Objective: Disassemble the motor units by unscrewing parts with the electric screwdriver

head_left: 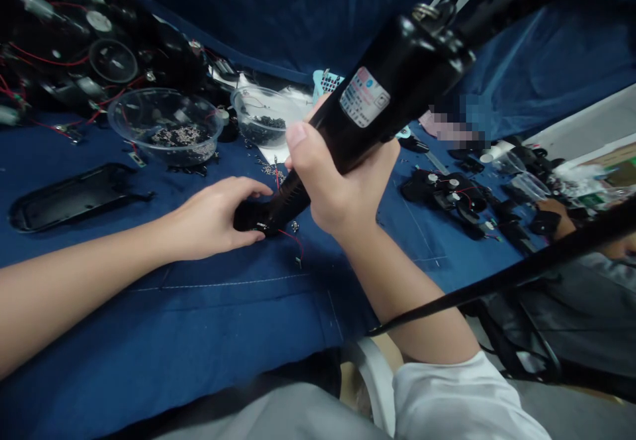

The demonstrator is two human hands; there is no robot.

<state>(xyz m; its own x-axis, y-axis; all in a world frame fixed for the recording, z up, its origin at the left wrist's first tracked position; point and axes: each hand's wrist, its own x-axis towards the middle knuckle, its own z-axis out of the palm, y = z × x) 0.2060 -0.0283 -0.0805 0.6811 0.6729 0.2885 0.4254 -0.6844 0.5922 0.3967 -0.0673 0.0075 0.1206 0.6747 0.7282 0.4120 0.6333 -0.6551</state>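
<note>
My right hand (338, 175) wraps around the black body of an electric screwdriver (387, 89), which has a white and red label and slants up toward a ring at its top end. Its narrow tip points down to a small black plastic part (253, 218). My left hand (213, 218) grips that part on the blue cloth. A thin red wire (293, 241) trails from the part to the right. The screwdriver's shaft and my left fingers partly hide the part, so the tip's contact point is hidden.
Two clear plastic bowls (165, 126) of small screws and dark parts stand ahead on the blue cloth (149, 334). A long black plastic housing (74, 198) lies to the left. Wired black assemblies (442, 195) lie to the right, and a co-worker's arm (556, 218) reaches in beyond them.
</note>
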